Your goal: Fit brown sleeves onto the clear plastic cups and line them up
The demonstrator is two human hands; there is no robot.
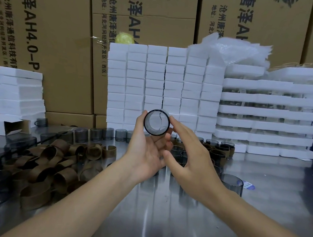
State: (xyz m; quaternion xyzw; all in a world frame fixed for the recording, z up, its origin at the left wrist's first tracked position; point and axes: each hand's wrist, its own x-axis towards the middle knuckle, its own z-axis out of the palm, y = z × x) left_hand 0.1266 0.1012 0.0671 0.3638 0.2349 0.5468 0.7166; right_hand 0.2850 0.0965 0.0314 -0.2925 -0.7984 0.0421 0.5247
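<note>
Head view, nearest first: both my bare forearms reach out over the steel table [160,225]. On my left lies a heap of brown sleeves [51,167], loose curled bands piled on one another. On my right, a lone grey-tinted cup [232,184] stands upright on the steel.

My left hand [146,151] is raised palm up and holds a clear plastic cup [156,125] in the air. The thumb is curled against the cup's left side, the fingers are cupped beneath it, and its open mouth faces me. My right hand [190,152] is just beside it, fingers fairly straight and spread, gripping nothing, with the forefinger tip touching the cup's right rim. A dark crooked line shows inside the cup; it may be a crack or only a gap between the blocks behind it.

Past my hands a row of tinted cups [102,134] stands along the table's back, and sleeved cups [219,151] cluster behind my right hand. Beyond rise stacked white foam blocks [155,80], foam trays [266,117] to the right, and printed cardboard cartons [45,31] against the back.
</note>
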